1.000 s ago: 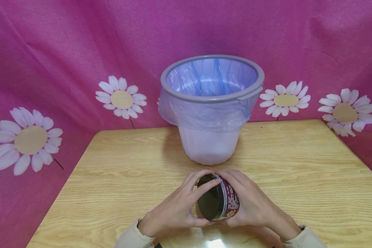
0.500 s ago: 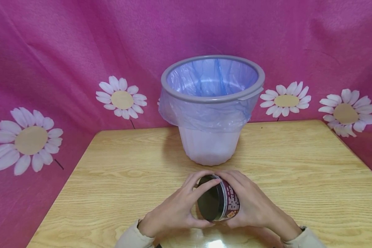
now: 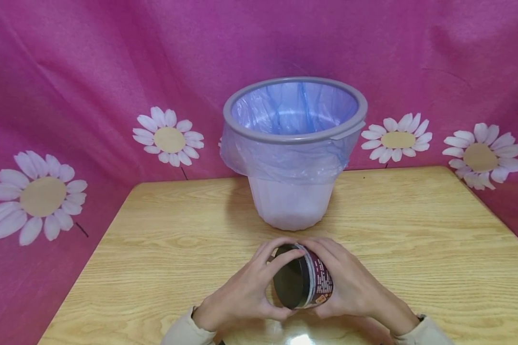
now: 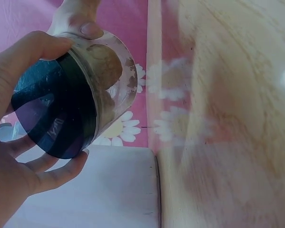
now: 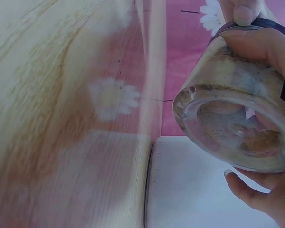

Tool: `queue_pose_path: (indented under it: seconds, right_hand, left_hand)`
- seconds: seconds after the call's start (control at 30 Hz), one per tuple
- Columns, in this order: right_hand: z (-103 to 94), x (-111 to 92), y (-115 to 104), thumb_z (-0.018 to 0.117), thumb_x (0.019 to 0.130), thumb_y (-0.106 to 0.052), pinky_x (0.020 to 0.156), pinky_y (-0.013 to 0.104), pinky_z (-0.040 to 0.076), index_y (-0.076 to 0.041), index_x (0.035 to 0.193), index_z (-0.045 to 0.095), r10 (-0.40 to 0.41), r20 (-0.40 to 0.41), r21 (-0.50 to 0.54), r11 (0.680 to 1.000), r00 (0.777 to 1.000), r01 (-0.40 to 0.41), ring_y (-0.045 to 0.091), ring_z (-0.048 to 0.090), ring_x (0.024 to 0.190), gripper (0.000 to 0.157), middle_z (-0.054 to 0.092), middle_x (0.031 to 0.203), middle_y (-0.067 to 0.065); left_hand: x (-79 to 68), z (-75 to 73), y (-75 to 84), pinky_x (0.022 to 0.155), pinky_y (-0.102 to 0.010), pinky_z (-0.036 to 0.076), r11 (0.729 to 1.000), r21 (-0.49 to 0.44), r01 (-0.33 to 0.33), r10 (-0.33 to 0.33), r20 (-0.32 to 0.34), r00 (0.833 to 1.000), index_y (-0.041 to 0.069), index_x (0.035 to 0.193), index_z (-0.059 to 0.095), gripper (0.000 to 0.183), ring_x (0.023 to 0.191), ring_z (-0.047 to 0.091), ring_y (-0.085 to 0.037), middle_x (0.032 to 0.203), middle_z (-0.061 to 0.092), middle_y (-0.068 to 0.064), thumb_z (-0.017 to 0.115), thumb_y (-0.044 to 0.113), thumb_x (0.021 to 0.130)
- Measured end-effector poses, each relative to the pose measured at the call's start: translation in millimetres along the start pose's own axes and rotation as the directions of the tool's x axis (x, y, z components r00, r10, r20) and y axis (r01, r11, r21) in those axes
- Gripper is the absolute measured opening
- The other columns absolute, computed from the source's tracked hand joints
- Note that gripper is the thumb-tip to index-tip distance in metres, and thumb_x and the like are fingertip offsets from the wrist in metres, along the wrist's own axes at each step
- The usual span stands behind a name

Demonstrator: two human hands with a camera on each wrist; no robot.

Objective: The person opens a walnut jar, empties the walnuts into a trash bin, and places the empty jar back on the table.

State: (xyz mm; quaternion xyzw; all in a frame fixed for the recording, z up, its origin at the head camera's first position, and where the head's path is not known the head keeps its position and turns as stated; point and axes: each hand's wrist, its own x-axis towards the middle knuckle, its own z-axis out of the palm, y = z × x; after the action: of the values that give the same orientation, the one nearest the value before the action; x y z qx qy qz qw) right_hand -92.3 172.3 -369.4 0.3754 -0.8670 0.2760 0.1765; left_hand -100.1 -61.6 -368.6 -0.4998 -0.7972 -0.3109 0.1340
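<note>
Both hands hold a clear jar (image 3: 322, 279) tipped on its side, its maroon label facing up in the head view. My left hand (image 3: 249, 288) grips the black lid (image 3: 290, 283), thumb and fingers spread round its edge. From the other side my right hand (image 3: 355, 283) grips the jar's body. Brownish residue clings to the inside of the jar wall (image 4: 104, 66) in the left wrist view. The right wrist view shows the round glass base (image 5: 237, 126), with the right fingers curled round the side. The lid sits on the jar's mouth.
Behind the hands stands a white waste bin (image 3: 293, 203) with a grey rim (image 3: 293, 138) and a thin bluish liner bag (image 3: 285, 160) folded over it. The wooden table (image 3: 177, 230) ends at a pink curtain (image 3: 259, 43) with white daisies.
The lid end of the jar has shifted very slightly to the left, along with the left fingertips. Both hands keep their grip, and the bin has not moved.
</note>
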Motion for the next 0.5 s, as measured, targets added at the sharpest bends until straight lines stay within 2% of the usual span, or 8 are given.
queue_pose_path:
  seconds: [0.33,0.5]
  right_hand:
    - [-0.1,-0.8,0.5,0.091,0.040,-0.041,0.091,0.039,0.050,-0.008,0.136,0.048,0.005,0.007,0.010,1.000,1.000,-0.005,0.016,0.052,0.115,0.111,0.054,0.129,0.002]
    - [0.1,-0.2,-0.2,0.091,0.040,-0.041,0.090,0.039,0.051,-0.008,0.136,0.048,0.006,0.013,0.010,1.000,1.000,-0.006,0.016,0.052,0.114,0.110,0.054,0.129,0.002]
  left_hand:
    - [0.1,-0.7,-0.8,0.104,-0.033,0.040,1.000,0.011,0.001,-0.001,0.006,1.000,0.018,0.146,0.035,0.100,0.133,0.035,-0.021,0.146,0.032,-0.010,0.087,0.032,0.061]
    - [-0.2,-1.5,-0.9,0.103,-0.034,0.041,1.000,0.014,-0.001,0.001,-0.011,1.000,0.017,0.145,0.037,0.099,0.130,0.038,-0.022,0.145,0.034,-0.010,0.087,0.035,0.062]
